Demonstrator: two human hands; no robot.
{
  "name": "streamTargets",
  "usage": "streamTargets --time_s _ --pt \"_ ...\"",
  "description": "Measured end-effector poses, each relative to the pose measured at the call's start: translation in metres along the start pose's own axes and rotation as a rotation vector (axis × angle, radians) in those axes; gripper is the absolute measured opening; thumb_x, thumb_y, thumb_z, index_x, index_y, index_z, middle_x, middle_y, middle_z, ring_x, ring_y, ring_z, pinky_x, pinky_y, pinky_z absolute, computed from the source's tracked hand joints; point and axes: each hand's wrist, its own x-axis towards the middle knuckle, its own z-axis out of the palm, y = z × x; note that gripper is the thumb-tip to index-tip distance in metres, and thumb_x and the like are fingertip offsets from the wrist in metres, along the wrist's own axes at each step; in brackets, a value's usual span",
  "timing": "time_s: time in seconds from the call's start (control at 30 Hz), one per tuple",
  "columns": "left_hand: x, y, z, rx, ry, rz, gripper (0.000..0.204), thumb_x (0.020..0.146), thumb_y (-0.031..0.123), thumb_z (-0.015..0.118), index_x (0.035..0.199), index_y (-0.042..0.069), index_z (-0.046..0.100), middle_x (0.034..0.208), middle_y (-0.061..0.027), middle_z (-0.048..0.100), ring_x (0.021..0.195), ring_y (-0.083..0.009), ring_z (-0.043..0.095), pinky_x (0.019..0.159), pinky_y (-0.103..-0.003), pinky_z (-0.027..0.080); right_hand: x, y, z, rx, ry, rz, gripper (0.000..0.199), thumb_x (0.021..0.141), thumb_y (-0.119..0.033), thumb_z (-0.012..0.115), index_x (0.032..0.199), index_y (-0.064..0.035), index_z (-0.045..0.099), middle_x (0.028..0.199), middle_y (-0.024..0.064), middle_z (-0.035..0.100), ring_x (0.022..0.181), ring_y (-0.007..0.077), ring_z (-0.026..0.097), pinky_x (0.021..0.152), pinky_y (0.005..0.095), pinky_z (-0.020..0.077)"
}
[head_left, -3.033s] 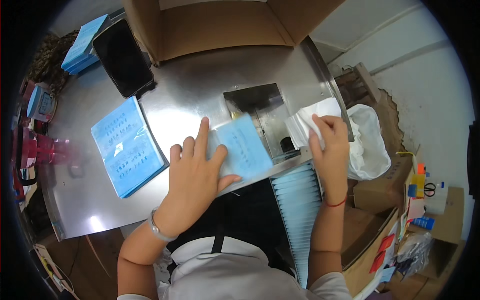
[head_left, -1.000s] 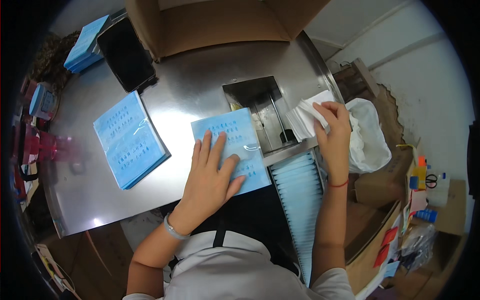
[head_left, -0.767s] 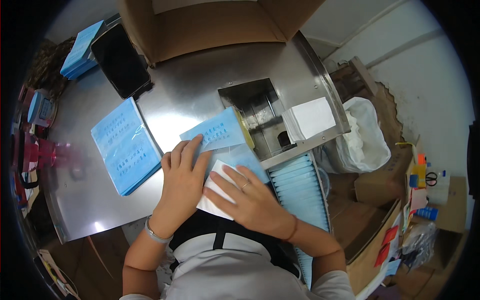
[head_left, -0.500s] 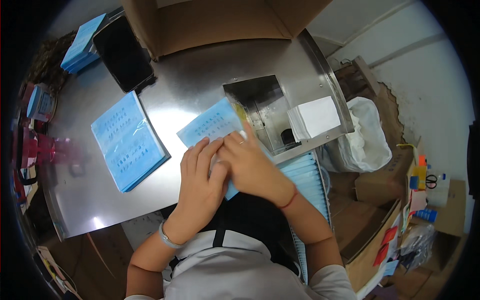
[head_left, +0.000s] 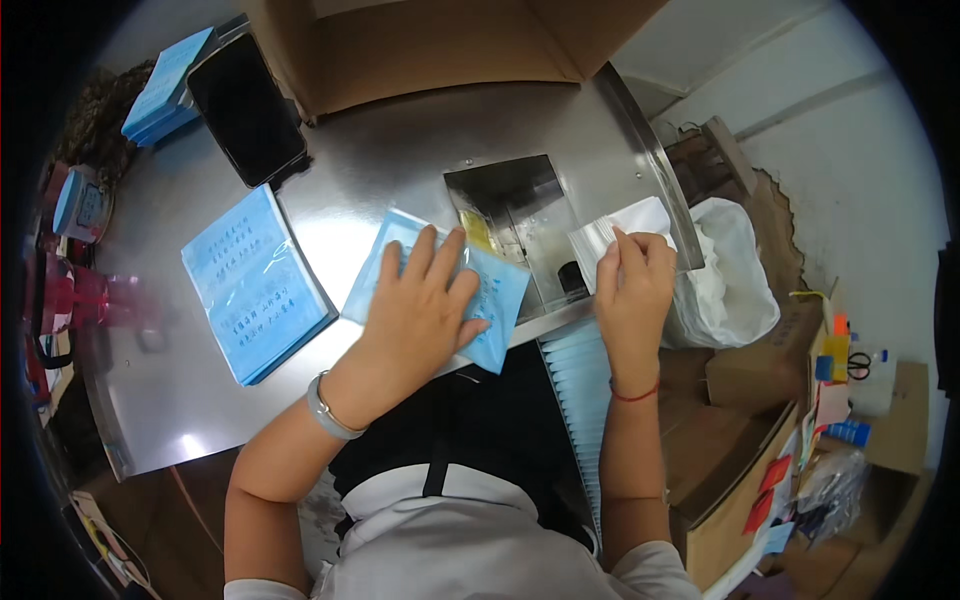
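My left hand (head_left: 420, 305) lies with spread fingers on two overlapping flat blue printed packets (head_left: 505, 295) at the table's front edge. One packet is turned crosswise to the other. Off to the right, my right hand (head_left: 637, 285) pinches at the near edge of a small stack of white paper slips (head_left: 645, 215), thumb and forefinger together. How many slips it grips is hidden. A neat pile of blue printed packets in clear wrap (head_left: 255, 285) rests left of my left hand.
A dark phone (head_left: 247, 110) leans at the back left beside more blue packets (head_left: 165, 85). An open cardboard box (head_left: 440, 55) stands at the back. A dark square recess (head_left: 515, 210) is set in the steel table (head_left: 180, 410). Right of the table hangs a white bag (head_left: 735, 290).
My right hand has left the blue packet and moved right to the white slips. My left hand has flattened onto the packets, and the one on top now lies turned.
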Motion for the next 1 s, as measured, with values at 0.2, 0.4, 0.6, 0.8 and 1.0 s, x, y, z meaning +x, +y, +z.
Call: streamTargets --time_s 0.2,0.4,0.6,0.8,1.0 --pt "-0.032 0.008 -0.021 0.014 -0.010 -0.265 0.053 0.075 0.043 0.077 0.111 0.007 0.062 0.136 -0.0237 0.053 0.085 -0.0277 0.056 0.084 -0.045 0.046 0.013 0.016 -0.028 0.109 -0.141 -0.090 0.036 0.077 0.004 0.064 0.112 -0.0008 0.069 0.102 0.0131 0.062 0.098 0.0318 0.057 0.086 0.0412 0.0484" --pt "-0.032 -0.018 -0.002 -0.146 0.144 -0.135 0.050 0.073 0.007 0.070 0.122 0.003 0.060 0.135 -0.0213 0.051 0.087 -0.0314 0.059 0.078 -0.038 0.050 -0.056 -0.090 -0.020 0.301 -0.369 -0.578 0.034 0.087 -0.005 0.057 0.119 -0.0105 0.068 0.121 0.0155 0.063 0.114 0.0318 0.061 0.097 0.0478 0.0471" --pt "-0.008 0.025 -0.003 -0.473 0.167 0.002 0.078 0.071 -0.005 0.075 0.142 0.018 0.051 0.146 -0.0237 0.041 0.106 -0.0377 0.060 0.088 -0.039 0.055 -0.018 -0.053 0.050 0.144 -0.480 -0.343 0.018 0.085 -0.011 0.058 0.099 -0.0065 0.068 0.092 0.0189 0.065 0.087 0.0369 0.065 0.096 0.0559 0.0460" --pt "-0.044 0.017 -0.042 -1.112 -0.063 -0.299 0.054 0.082 0.017 0.080 0.117 0.003 0.040 0.144 -0.0278 0.040 0.119 -0.0400 0.049 0.104 -0.045 0.041 0.020 -0.039 0.041 0.070 -0.507 -0.037 0.017 0.089 -0.017 0.062 0.083 -0.0018 0.066 0.083 0.0223 0.067 0.079 0.0416 0.064 0.075 0.0470 0.0517" --pt "-0.130 -0.086 -0.038 0.163 0.208 -0.764 0.040 0.089 0.023 0.070 0.121 0.003 0.054 0.121 -0.0139 0.053 0.118 -0.0339 0.048 0.104 -0.049 0.032 -0.003 -0.014 -0.004 -0.089 0.031 0.015 0.022 0.082 -0.006 0.074 0.102 0.0028 0.071 0.091 0.0128 0.061 0.089 0.0295 0.058 0.076 0.0401 0.0491"
